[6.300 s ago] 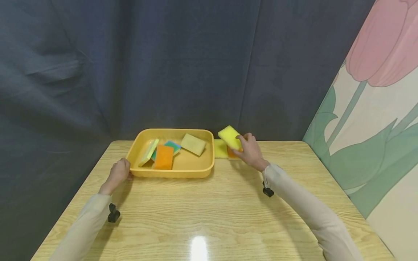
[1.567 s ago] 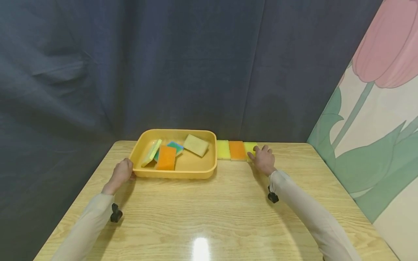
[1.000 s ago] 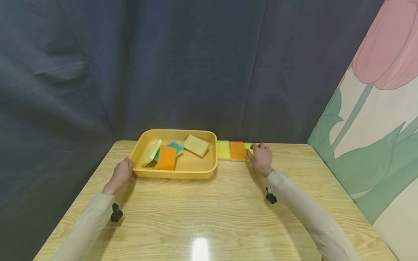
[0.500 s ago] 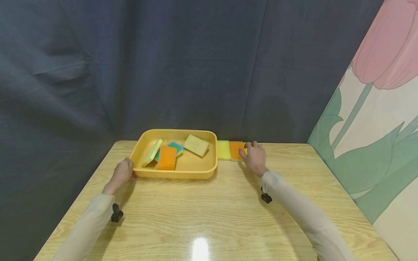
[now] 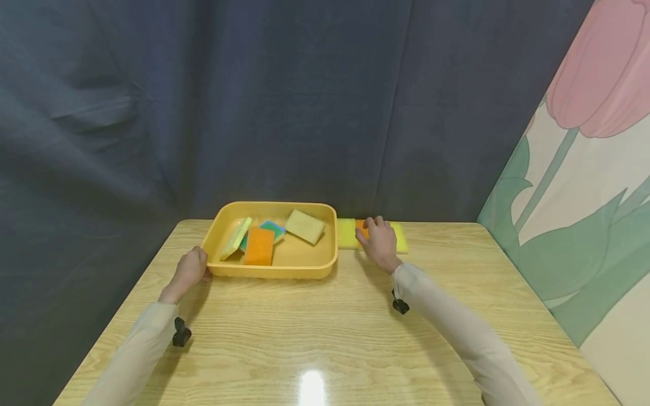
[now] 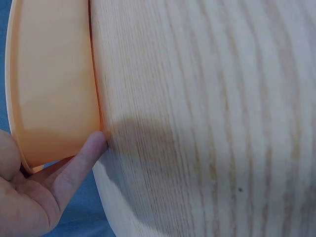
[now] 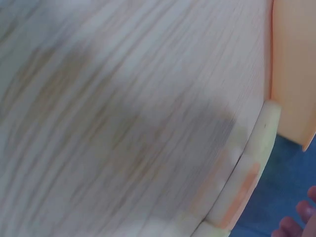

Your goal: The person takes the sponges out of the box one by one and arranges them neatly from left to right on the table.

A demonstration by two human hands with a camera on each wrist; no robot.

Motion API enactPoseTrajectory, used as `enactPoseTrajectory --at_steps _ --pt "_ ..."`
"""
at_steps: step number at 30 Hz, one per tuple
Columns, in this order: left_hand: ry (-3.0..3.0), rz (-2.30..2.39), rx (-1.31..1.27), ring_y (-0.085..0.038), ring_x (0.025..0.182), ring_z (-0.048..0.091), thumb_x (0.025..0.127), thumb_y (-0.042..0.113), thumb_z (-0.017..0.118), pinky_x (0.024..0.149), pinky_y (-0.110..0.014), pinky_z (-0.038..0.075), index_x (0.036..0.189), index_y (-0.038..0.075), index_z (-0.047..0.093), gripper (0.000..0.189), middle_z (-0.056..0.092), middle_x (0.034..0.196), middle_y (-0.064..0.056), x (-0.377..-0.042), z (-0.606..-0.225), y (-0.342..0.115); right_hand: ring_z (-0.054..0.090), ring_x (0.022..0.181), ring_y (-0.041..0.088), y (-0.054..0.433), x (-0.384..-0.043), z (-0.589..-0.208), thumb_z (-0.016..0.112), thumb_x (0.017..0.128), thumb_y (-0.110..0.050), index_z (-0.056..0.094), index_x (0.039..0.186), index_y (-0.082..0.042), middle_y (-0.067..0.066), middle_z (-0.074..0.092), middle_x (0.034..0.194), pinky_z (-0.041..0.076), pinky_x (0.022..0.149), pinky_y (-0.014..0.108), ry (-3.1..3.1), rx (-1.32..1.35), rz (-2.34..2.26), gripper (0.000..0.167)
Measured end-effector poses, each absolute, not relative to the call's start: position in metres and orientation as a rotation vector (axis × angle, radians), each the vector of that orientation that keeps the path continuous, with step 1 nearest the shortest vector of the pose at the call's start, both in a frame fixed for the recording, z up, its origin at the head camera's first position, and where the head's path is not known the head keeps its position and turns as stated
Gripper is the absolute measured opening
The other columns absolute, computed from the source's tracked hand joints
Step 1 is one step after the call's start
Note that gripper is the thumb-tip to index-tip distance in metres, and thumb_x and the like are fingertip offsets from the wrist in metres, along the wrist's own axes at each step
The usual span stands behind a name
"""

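At the yellow plastic tray's (image 5: 271, 272) near left corner, my left hand (image 5: 190, 266) grips the wall; the left wrist view shows a finger against the tray's side (image 6: 57, 74). My right hand (image 5: 379, 243) hovers over the row of sponges, fingers loosely bent and partly covering an orange sponge (image 5: 359, 225). A yellow sponge (image 5: 347, 234) lies between that one and the tray. On the other side is another yellow sponge (image 5: 400, 239). In the right wrist view the fingertips (image 7: 290, 226) appear apart from the orange-topped sponge (image 7: 239, 197).
Inside the tray are a leaning yellow sponge (image 5: 236, 239), an orange one (image 5: 258, 246), a green-blue one (image 5: 274, 228) and a pale yellow one (image 5: 304, 226). A dark curtain (image 5: 304, 113) hangs behind the wooden table (image 5: 284, 327); a flower-patterned wall stands right.
The yellow sponge held by my right hand earlier now lies at the row's right end. That hand has since moved left, from it to the orange sponge. My left hand stays on the tray.
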State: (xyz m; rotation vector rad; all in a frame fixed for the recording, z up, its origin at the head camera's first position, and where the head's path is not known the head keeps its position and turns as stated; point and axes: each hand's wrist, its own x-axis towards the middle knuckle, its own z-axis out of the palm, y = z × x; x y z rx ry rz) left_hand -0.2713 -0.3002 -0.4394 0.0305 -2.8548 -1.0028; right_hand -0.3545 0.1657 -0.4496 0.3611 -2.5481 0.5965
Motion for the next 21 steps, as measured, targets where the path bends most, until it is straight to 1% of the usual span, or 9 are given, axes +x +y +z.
enactPoseTrajectory --at_steps 3,11,15,21 --pt "-2.847 -1.012 0.026 -0.034 0.059 0.068 0.104 0.008 0.018 0.051 -0.036 0.059 0.094 -0.015 0.048 0.039 0.059 0.077 -0.029 -0.271 -0.439 -0.300 0.052 0.079 0.035 0.156 -0.354 -0.449 0.062 0.096 -0.026 0.063 0.098 0.000 0.017 0.056 0.093 0.048 0.068 0.047 -2.512 0.391 0.601 0.026" --pt "-2.850 -1.039 0.035 -0.034 0.059 0.069 0.104 0.008 0.019 0.049 -0.033 0.059 0.093 -0.013 0.047 0.038 0.059 0.079 -0.031 -0.271 -0.437 -0.300 0.055 0.078 0.036 0.135 -0.352 -0.446 0.065 0.095 -0.023 0.064 0.092 -0.003 0.016 0.059 0.087 0.048 0.068 0.047 -2.430 0.458 0.557 0.020" --pt "-2.848 -1.040 0.043 -0.036 0.060 0.069 0.104 0.007 0.020 0.050 -0.034 0.060 0.095 -0.015 0.047 0.036 0.059 0.080 -0.032 -0.270 -0.435 -0.300 0.055 0.076 0.034 0.124 -0.352 -0.444 0.063 0.096 -0.023 0.065 0.092 -0.002 0.014 0.060 0.086 0.049 0.069 0.044 -2.415 0.512 0.543 0.021" --pt "-2.849 -1.057 0.041 -0.034 0.061 0.069 0.104 0.008 0.019 0.051 -0.035 0.060 0.097 -0.015 0.046 0.036 0.059 0.080 -0.031 -0.270 -0.437 -0.300 0.055 0.070 0.029 0.108 -0.348 -0.445 0.065 0.094 -0.020 0.067 0.089 -0.002 0.012 0.061 0.082 0.049 0.064 0.040 -2.369 0.567 0.505 0.018"
